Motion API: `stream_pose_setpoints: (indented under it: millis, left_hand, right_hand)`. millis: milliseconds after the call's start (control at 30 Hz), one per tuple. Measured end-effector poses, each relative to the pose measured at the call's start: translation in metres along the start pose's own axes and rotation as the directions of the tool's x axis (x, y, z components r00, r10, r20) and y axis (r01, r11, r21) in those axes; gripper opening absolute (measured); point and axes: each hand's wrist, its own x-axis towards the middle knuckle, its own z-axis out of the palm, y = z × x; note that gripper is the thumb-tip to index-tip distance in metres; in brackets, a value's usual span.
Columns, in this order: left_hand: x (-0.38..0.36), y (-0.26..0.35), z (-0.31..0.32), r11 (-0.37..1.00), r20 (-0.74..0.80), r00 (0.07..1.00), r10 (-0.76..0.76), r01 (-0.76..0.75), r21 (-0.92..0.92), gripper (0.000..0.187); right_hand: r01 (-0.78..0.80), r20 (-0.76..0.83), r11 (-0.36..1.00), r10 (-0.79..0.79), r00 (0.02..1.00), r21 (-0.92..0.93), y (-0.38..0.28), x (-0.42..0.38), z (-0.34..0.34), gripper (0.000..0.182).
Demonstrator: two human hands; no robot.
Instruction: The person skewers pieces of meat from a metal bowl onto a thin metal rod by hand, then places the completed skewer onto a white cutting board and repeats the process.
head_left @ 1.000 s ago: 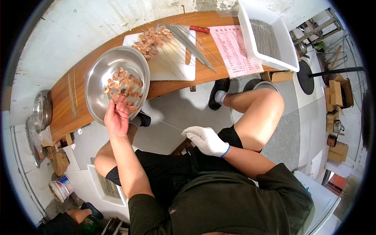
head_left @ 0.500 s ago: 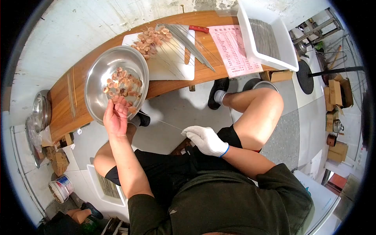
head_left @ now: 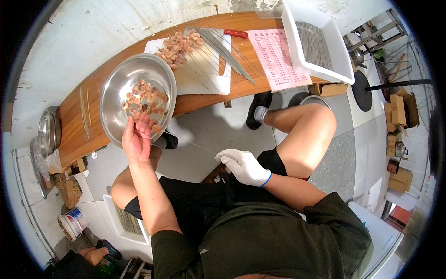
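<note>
My bare left hand [head_left: 136, 139] is over the near rim of a steel bowl [head_left: 111, 88], its fingers curled around small round pinkish-brown food pieces, partly hidden. One such piece [head_left: 157, 129] sits at the fingertips, at the far end of a thin metal skewer [head_left: 190, 143]. My right hand [head_left: 245, 167], in a white glove with a blue cuff, pinches the skewer's other end above my lap. More loose round pieces [head_left: 134, 99] lie in the bowl. Behind it, a white cutting board [head_left: 197, 83] carries a heap of loaded skewers [head_left: 179, 46] and a bundle of bare metal skewers [head_left: 227, 58].
A red-handled knife [head_left: 236, 34] and a pink printed sheet [head_left: 278, 60] lie on the wooden table [head_left: 69, 135]. At its right end a white bin [head_left: 341, 65] holds many skewers. Another skewer bin [head_left: 116, 209] is on the floor to the left, near a bucket [head_left: 73, 224].
Almost nothing differs. Both hands, the skewer and the food pieces stay in nearly the same place, and the bowl has shifted very slightly.
</note>
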Motion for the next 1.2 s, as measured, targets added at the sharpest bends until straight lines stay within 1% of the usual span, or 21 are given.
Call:
stream_pose_setpoints:
  millis: [100,267,367,500,567,667,767,867,1067,1200]
  left_hand:
    - [-0.005,0.001,0.011,1.0,-0.038,0.999,0.007,-0.006,0.02,0.028]
    - [-0.007,-0.001,0.018,0.998,-0.098,0.995,0.027,-0.021,0.06,0.028]
    - [-0.004,-0.005,0.012,0.997,-0.065,0.997,0.038,-0.034,0.064,0.028]
    - [-0.008,-0.008,0.023,0.995,-0.141,0.987,0.07,-0.06,0.077,0.027]
    - [-0.01,-0.009,0.026,0.995,-0.165,0.984,0.074,-0.061,0.084,0.027]
    - [-0.01,-0.009,0.027,0.994,-0.171,0.982,0.076,-0.061,0.091,0.026]
    - [-0.009,-0.013,0.022,0.986,-0.153,0.983,0.101,-0.079,0.144,0.025]
    - [-0.012,-0.017,0.029,0.993,-0.193,0.977,0.087,-0.069,0.099,0.024]
    - [-0.012,-0.023,0.026,0.997,-0.193,0.979,0.064,-0.055,0.048,0.024]
    - [-0.016,-0.025,0.028,0.995,-0.172,0.983,0.059,-0.044,0.09,0.025]
  right_hand:
    - [0.048,-0.004,0.999,-0.048,0.999,-0.014,0.0,-0.001,0.0,0.026]
    - [0.013,-0.007,1.0,-0.013,1.0,0.011,0.005,-0.002,0.003,0.026]
    - [0.008,-0.004,1.0,-0.008,1.0,0.025,0.009,-0.001,0.006,0.025]
    - [0.035,0.002,0.998,-0.036,0.999,0.051,0.004,-0.002,0.004,0.025]
    - [0.018,0.005,0.998,-0.018,1.0,0.056,0.006,-0.002,0.006,0.025]
    - [0.016,0.006,0.997,-0.017,1.0,0.073,0.011,-0.003,0.007,0.025]
    - [0.033,0.013,0.997,-0.034,0.999,0.071,0.009,-0.003,0.006,0.025]
    - [0.046,0.013,0.997,-0.047,0.999,0.063,0.007,-0.004,0.005,0.024]
    - [0.071,0.01,0.996,-0.072,0.997,0.051,0.009,-0.003,0.004,0.024]
    - [0.052,0.032,0.998,-0.054,0.998,0.047,0.008,-0.004,0.004,0.025]
